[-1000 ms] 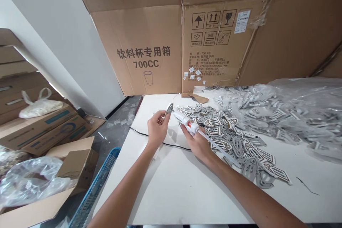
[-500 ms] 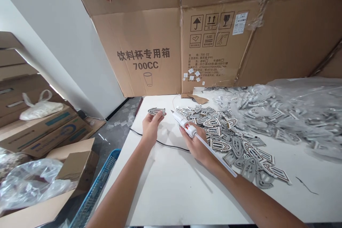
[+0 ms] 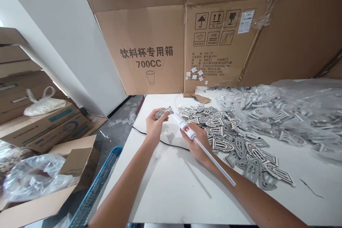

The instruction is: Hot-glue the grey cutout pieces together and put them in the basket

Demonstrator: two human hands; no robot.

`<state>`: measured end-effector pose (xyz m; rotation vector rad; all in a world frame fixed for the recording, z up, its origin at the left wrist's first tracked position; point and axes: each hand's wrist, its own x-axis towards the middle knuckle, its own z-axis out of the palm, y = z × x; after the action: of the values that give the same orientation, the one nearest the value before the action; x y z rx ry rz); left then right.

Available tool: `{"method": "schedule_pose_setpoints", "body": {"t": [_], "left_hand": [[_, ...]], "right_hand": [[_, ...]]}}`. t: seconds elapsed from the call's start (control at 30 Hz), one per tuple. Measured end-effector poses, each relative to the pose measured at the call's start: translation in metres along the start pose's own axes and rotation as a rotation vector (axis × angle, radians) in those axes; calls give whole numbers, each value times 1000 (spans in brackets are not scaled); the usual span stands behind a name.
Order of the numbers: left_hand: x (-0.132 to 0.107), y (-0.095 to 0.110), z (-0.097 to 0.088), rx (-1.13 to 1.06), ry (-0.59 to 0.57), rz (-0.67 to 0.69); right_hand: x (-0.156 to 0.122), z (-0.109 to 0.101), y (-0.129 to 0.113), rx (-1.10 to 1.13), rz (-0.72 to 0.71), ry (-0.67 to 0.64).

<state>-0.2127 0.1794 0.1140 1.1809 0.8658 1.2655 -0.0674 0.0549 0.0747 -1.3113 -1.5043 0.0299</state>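
Between the thumb and fingers of my left hand [image 3: 155, 123] is a small grey pointed-arch piece [image 3: 163, 112], tilted and held above the table. My right hand [image 3: 197, 141] is wrapped round a white glue gun [image 3: 184, 127] with a red part showing on its body. A long translucent glue stick [image 3: 215, 164] sticks out of its back end over my right forearm. The gun's tip is close to the right end of the grey piece; whether they touch I cannot tell. Right of the gun lies a pile of similar grey and white arch pieces [image 3: 221, 145].
Plastic bags [image 3: 301, 103] with more pieces cover the back right of the white table [image 3: 171, 199]. A black cable [image 3: 172, 145] crosses under my hands. Large cardboard [image 3: 157, 28] stands behind. Left of the table are a blue basket [image 3: 100, 181] and an open carton [image 3: 80, 167].
My left hand has moved slightly right and turned the grey piece, its right end now raised. The glue gun's tip and the piece are closer together. The camera view has shifted slightly.
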Motion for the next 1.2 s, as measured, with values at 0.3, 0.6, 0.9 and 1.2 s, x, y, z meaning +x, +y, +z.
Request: {"method": "schedule_pose_setpoints", "body": {"t": [0.3,0.6,0.9,1.2], "left_hand": [[-3,2,3,50,-4,53],[-7,3,5,100,15,60],[-8,4,6,118,16,70],[-7,2,5,149,38,156]], "right_hand": [[-2,3,5,-78,4,-9],[-4,6,11,-164,25,-25],[-3,4,9,-138,30,-7],[-3,3,7,-133,33,-24]]}}
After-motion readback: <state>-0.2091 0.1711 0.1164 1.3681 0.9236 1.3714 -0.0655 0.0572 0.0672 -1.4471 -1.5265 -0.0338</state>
